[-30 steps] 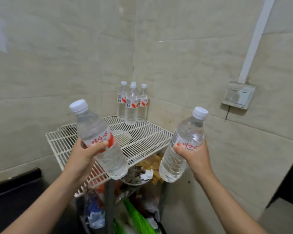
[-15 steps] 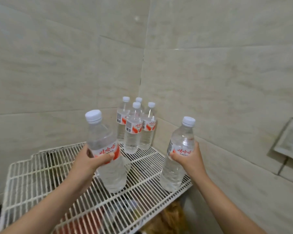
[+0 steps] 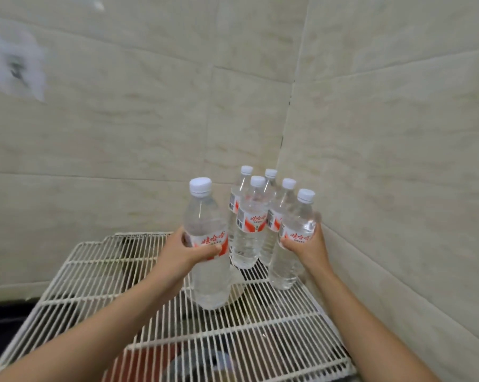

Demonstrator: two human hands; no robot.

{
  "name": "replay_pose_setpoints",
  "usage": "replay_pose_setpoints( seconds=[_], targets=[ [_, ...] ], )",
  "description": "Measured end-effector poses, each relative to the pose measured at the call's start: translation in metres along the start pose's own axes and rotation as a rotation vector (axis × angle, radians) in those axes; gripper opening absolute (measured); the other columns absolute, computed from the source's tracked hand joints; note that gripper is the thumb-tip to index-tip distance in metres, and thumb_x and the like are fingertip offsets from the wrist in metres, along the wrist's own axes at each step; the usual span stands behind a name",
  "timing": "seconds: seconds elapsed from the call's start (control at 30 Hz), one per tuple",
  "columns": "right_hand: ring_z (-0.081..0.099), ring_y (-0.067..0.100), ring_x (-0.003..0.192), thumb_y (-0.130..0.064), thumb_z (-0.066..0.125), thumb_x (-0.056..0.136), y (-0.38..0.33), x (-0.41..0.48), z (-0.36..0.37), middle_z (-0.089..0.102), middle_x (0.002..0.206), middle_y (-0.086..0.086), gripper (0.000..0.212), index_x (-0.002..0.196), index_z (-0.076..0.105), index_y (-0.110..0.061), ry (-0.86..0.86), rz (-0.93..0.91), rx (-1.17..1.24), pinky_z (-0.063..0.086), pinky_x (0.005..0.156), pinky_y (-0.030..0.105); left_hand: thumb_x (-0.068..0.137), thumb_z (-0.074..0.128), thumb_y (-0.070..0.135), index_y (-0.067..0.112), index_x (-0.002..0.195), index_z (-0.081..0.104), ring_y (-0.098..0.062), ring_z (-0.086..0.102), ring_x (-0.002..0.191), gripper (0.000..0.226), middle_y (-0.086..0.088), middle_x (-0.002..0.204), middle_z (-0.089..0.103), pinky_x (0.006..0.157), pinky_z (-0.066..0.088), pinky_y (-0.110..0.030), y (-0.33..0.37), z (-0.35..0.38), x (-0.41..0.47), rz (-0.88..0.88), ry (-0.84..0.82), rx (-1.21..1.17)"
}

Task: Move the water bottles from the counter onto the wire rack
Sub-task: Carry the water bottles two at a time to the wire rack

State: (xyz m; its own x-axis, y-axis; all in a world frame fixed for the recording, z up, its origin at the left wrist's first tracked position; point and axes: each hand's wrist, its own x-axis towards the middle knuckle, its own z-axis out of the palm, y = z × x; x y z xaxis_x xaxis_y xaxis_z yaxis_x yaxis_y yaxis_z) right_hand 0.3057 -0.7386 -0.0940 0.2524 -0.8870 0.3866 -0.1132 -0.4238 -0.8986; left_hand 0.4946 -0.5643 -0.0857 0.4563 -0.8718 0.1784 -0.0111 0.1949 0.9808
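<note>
- Head view (only angle there is): the left hand is wrapped round the label band of the left bottle, thumb across the front. That bottle is upright, just in front of and to the left of the cluster of four bottles standing at the back corner of the wire rack.
- The right hand grips the right bottle at its label too. This one sits just to the right-front of the cluster, looking almost in contact with the nearest bottle, with the tiled wall close on its other side.
- Both bases are down at wire level, but I honestly can't tell if they're resting or a hair above.
- So my take: lower straight down and land each base flat across several wires, not in a gap.
- Don't let go until each one stands without help.
- The right side is the tight spot — I'd open those fingers away from the cluster and pull back gently, since one bump could tip the whole cluster.
</note>
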Motion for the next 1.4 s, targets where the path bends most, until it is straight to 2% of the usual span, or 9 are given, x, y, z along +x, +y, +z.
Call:
replay_pose_setpoints(
  seconds=[0.1,0.27,0.43,0.6,0.87,1.07,1.17,1.27,1.4],
  targets=[
    [0.067,-0.003,0.082,-0.006,0.075,0.053,0.01,0.01,-0.003,0.065,0.103,-0.001,0.07,0.116,0.047,-0.018,-0.061,0.001,0.092,0.051,0.063,0.012,0.061,0.077,0.007,0.008,0.113,0.054,-0.026,0.064,0.099,0.057,-0.011,0.106,0.067,0.087,0.052,-0.041,-0.01,0.014,0.004,-0.011,0.042,0.038],
    [0.06,0.017,0.11,-0.02,0.084,0.051,0.024,0.002,0.005,0.058,0.124,0.0,0.1,0.136,0.031,-0.028,-0.052,0.078,0.078,0.052,0.091,0.043,0.062,0.078,0.006,0.009,0.11,0.054,-0.023,0.065,0.096,0.054,-0.009,0.103,0.067,0.081,0.053,-0.037,-0.017,0.044,0.018,-0.024,0.05,0.082],
    [0.047,0.025,0.124,-0.016,0.086,0.056,0.025,-0.023,0.021,0.049,0.134,0.007,0.101,0.139,0.03,-0.019,0.181,0.014,-0.17,0.045,0.099,0.037,0.062,0.079,0.004,0.018,0.106,0.057,-0.022,0.066,0.094,0.051,-0.005,0.101,0.069,0.075,0.054,-0.03,-0.024,0.08,0.041,0.009,0.015,0.116],
    [0.047,0.018,0.122,-0.018,0.083,0.064,0.027,-0.026,0.008,0.048,0.132,0.004,0.09,0.138,0.031,-0.018,0.095,0.033,-0.158,0.036,0.09,0.021,0.065,0.077,0.003,0.028,0.094,0.055,-0.013,0.065,0.087,0.044,0.0,0.096,0.068,0.064,0.05,-0.022,-0.024,0.1,0.059,0.016,0.016,0.125],
    [0.05,0.017,0.121,-0.027,0.084,0.056,0.045,-0.02,0.011,0.049,0.133,0.0,0.101,0.14,0.027,-0.024,0.073,0.02,-0.119,0.045,0.101,0.038,0.063,0.079,0.007,0.018,0.112,0.054,-0.013,0.064,0.093,0.055,0.002,0.102,0.067,0.081,0.053,-0.032,-0.031,0.103,0.063,0.034,0.006,0.192],
    [0.046,0.016,0.126,-0.039,0.08,0.055,0.056,-0.019,0.019,0.045,0.137,-0.003,0.106,0.14,0.017,-0.038,0.044,0.017,-0.106,0.046,0.1,0.047,0.066,0.078,0.014,0.02,0.116,0.048,-0.004,0.058,0.089,0.058,0.007,0.104,0.06,0.071,0.048,-0.019,-0.037,0.104,0.056,0.046,0.044,0.251],
    [0.028,0.025,0.136,-0.03,0.079,0.066,0.052,-0.024,0.018,0.029,0.148,0.01,0.105,0.146,0.011,-0.024,0.124,-0.12,-0.282,0.03,0.112,0.049,0.067,0.077,0.019,0.014,0.127,0.043,-0.013,0.057,0.099,0.069,-0.001,0.117,0.057,0.085,0.049,-0.029,-0.039,0.103,0.052,0.03,0.104,0.294],
    [0.029,0.033,0.127,-0.044,0.063,0.073,0.042,-0.03,0.022,0.032,0.138,0.024,0.093,0.144,0.011,-0.012,0.413,-0.586,-0.587,0.031,0.107,0.043,0.071,0.075,0.023,0.016,0.133,0.038,-0.018,0.052,0.111,0.073,0.0,0.12,0.052,0.092,0.046,-0.034,-0.04,0.097,0.042,0.041,0.121,0.355],
    [0.037,0.034,0.12,-0.041,0.054,0.077,0.043,-0.037,0.041,0.037,0.129,0.021,0.07,0.133,0.029,-0.008,0.372,-1.069,-0.688,0.026,0.107,0.041,0.079,0.069,0.022,0.013,0.132,0.039,-0.02,0.049,0.111,0.062,-0.007,0.129,0.049,0.088,0.047,-0.034,-0.04,0.075,0.022,0.013,0.217,0.433]
  ],
)
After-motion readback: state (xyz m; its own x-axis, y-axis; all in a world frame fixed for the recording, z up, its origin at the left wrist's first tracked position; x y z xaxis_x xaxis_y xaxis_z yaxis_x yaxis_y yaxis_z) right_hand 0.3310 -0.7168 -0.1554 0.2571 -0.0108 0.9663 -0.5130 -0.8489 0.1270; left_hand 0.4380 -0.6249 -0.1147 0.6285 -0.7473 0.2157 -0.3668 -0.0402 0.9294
